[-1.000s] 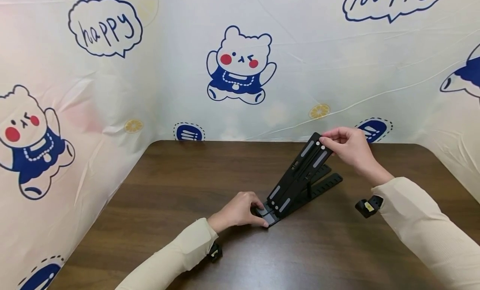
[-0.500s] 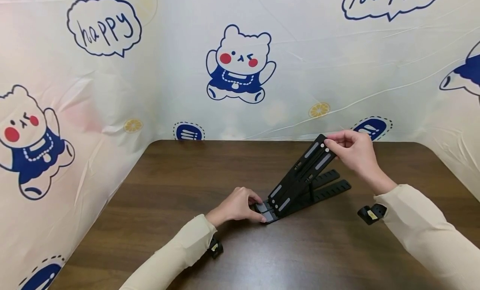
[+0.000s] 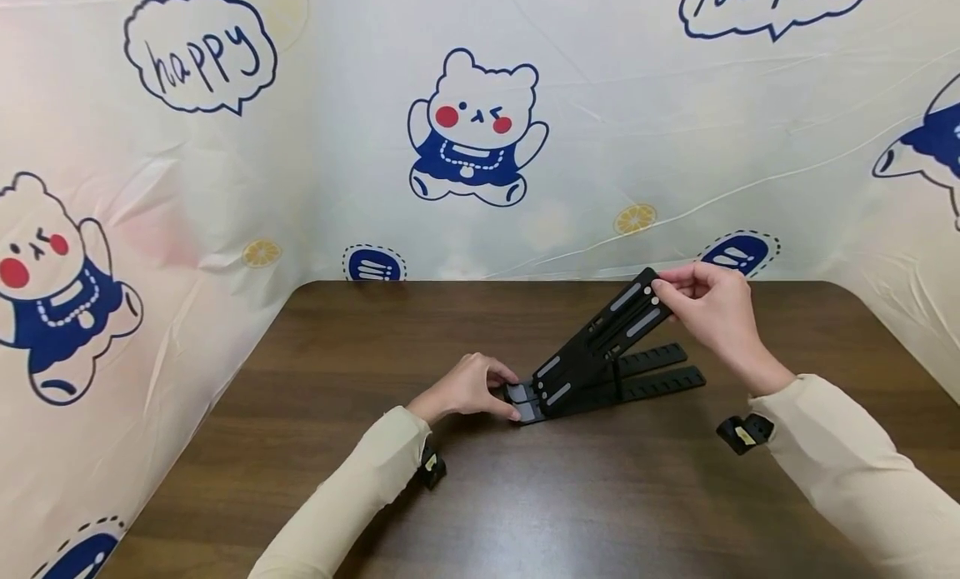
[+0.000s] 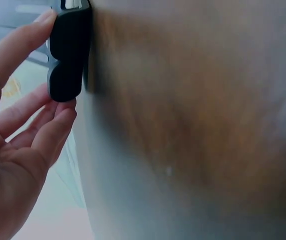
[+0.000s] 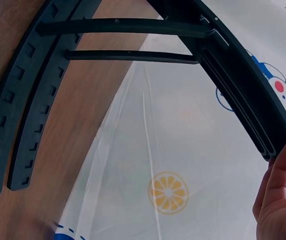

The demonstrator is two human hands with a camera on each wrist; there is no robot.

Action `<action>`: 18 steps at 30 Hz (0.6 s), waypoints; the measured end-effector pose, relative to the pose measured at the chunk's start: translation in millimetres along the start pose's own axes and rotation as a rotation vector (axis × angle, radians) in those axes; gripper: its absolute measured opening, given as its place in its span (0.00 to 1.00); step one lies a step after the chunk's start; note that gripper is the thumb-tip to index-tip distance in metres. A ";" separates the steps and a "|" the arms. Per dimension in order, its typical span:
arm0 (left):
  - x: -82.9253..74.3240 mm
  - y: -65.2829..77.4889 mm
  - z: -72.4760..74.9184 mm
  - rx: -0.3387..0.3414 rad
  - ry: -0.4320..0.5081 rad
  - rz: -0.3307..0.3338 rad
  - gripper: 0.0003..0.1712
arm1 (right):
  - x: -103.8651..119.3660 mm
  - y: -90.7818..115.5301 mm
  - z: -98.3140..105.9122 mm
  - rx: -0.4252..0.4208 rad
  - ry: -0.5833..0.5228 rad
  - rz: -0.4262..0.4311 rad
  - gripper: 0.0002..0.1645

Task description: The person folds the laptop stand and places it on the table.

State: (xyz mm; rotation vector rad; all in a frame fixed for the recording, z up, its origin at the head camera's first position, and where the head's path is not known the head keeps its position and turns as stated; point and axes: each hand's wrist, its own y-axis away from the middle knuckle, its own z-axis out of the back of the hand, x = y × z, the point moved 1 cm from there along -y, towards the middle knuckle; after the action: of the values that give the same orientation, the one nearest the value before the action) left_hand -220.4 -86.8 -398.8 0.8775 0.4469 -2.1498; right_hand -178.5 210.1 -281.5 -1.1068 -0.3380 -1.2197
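A black folding laptop stand (image 3: 592,346) is propped in a V on the table, its grey-padded upper arms tilted up to the right. In the head view, my left hand (image 3: 471,386) grips the hinged end between thumb and fingers; the left wrist view shows the thumb on one side of that black end (image 4: 67,55). My right hand (image 3: 712,308) pinches the raised tip of the upper arms. Below them run two notched base rails (image 3: 663,383), slightly apart. Seen from the right wrist, two thin struts (image 5: 132,57) span between the rails and the upper part.
The brown wooden table (image 3: 600,496) has rounded back corners. A pale printed cloth (image 3: 337,146) with bears and lemon slices hangs behind it and along both sides. Small black cameras sit at both wrists, below cream sleeves (image 3: 367,471).
My left hand and the stand's hinged end have shifted away from me and slightly left. The base rails have turned to lie flatter across, and the right hand has moved slightly right and down.
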 end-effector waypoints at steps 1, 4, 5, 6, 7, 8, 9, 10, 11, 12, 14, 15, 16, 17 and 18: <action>0.9 -1.1 1.3 0.006 0.006 0.010 0.25 | -1.8 -0.8 -0.7 -0.001 -0.025 -0.003 0.12; 4.9 -4.9 4.7 0.022 0.033 0.020 0.26 | -38.1 -8.7 -6.3 0.017 -0.145 0.007 0.12; 6.3 -6.3 5.6 0.028 0.042 0.021 0.26 | -38.9 -8.8 -6.9 0.015 -0.159 0.009 0.13; 8.0 -7.8 6.4 0.032 0.047 0.022 0.26 | -38.9 -9.1 -7.3 0.010 -0.162 0.004 0.12; 9.6 -9.1 7.1 0.038 0.056 0.022 0.26 | -38.0 -8.9 -7.7 0.008 -0.155 0.002 0.12; 11.1 -10.4 7.9 0.043 0.065 0.020 0.26 | -36.3 -8.6 -8.0 0.005 -0.143 -0.001 0.12; 12.9 -11.7 8.7 0.050 0.076 0.020 0.26 | -8.5 -3.2 -4.8 -0.015 -0.078 -0.022 0.12; 14.5 -13.0 9.4 0.055 0.084 0.020 0.26 | -1.2 -1.6 -4.5 -0.018 -0.060 -0.030 0.12; 16.2 -13.9 10.4 0.062 0.093 0.024 0.26 | 0.9 -1.2 -4.7 -0.015 -0.061 -0.042 0.12; 17.7 -14.6 11.4 0.067 0.103 0.028 0.26 | 3.1 -0.9 -4.7 -0.012 -0.062 -0.061 0.12; 20.7 -16.4 13.3 0.072 0.118 0.038 0.26 | 7.0 0.0 -4.8 -0.003 -0.078 -0.093 0.12; 21.9 -17.0 14.4 0.074 0.125 0.044 0.26 | 7.9 0.2 -4.9 0.000 -0.086 -0.106 0.11; 22.8 -17.6 15.4 0.074 0.127 0.049 0.26 | 8.9 0.4 -5.2 0.003 -0.096 -0.118 0.12; 23.7 -18.0 16.4 0.074 0.133 0.055 0.26 | 9.6 0.7 -5.5 0.006 -0.102 -0.128 0.12; 24.4 -18.6 17.3 0.075 0.139 0.061 0.26 | 10.2 0.9 -6.0 0.008 -0.105 -0.137 0.12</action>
State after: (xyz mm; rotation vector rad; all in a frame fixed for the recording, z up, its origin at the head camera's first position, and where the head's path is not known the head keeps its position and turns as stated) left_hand -253.8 -96.9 -403.4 1.0736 0.4048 -2.0696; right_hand -175.9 199.4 -277.3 -1.1585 -0.5050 -1.2818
